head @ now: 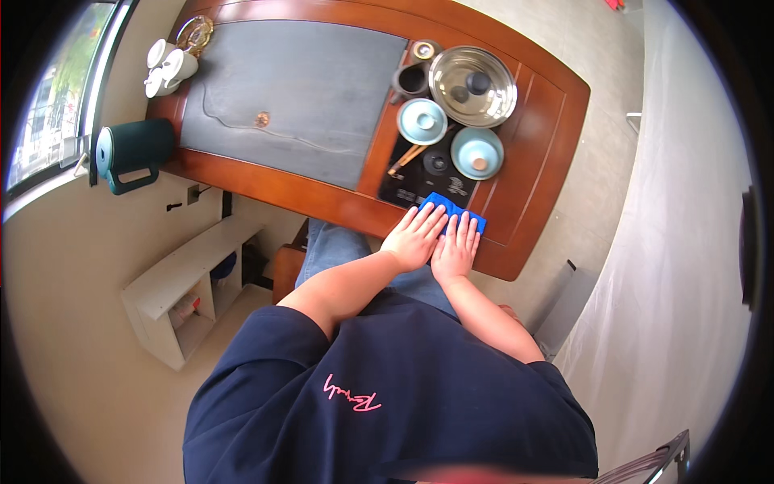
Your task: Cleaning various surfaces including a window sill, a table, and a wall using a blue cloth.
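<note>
A folded blue cloth [449,206] lies at the near edge of the wooden tea table, just below a black glass hob panel [393,192]. My left hand [414,237] rests palm down on the cloth's left part, its fingers stretched forward. Close beside it, my right hand [455,249] lies flat over the right part, fingers also straight. Neither hand visibly grips the cloth; its part under the fingers is hidden. Beyond the hands, on the panel, sit a pale blue lidded bowl [476,153], a second one [421,123] and wooden tongs [406,160].
A steel pot with a glass lid [499,69] and a dark pitcher [412,80] stand farther back. A dark stone tea tray [302,91] fills the table's left. White cups [181,63] and a green jug [145,142] stand near the window. A white shelf [181,272] is low left.
</note>
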### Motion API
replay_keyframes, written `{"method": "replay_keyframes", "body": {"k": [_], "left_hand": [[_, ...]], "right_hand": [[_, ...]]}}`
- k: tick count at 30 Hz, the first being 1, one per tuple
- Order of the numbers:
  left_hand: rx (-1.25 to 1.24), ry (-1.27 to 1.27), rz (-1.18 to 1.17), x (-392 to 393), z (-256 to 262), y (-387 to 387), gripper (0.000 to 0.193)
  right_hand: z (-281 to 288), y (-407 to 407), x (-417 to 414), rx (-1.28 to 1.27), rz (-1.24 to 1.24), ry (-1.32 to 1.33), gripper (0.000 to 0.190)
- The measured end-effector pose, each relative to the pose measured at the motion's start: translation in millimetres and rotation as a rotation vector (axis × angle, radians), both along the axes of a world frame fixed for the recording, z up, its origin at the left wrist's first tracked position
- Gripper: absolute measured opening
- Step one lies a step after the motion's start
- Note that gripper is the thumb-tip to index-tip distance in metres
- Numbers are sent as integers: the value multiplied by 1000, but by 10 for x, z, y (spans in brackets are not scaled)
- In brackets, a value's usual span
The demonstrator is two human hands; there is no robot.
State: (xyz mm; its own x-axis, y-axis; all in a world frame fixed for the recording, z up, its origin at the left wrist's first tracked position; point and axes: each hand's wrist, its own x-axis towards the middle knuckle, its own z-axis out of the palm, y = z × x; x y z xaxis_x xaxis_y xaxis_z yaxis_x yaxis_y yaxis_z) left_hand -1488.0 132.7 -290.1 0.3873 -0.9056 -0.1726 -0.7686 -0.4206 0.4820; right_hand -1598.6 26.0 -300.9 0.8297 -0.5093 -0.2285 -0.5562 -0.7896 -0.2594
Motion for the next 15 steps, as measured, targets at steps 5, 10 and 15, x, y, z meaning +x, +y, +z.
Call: {"method": "replay_keyframes", "body": {"k": [5,10,15], "left_hand": [[-7,36,10,498,9,517,55],[-57,34,40,974,-22,1060,53],[-53,-4,14,1372,-50,1500,52]], "right_hand": [[-12,517,490,-12,-7,29,56],[7,1066,977,-17,-8,63,59],[1,1546,1366,32,-44,58,59]]}}
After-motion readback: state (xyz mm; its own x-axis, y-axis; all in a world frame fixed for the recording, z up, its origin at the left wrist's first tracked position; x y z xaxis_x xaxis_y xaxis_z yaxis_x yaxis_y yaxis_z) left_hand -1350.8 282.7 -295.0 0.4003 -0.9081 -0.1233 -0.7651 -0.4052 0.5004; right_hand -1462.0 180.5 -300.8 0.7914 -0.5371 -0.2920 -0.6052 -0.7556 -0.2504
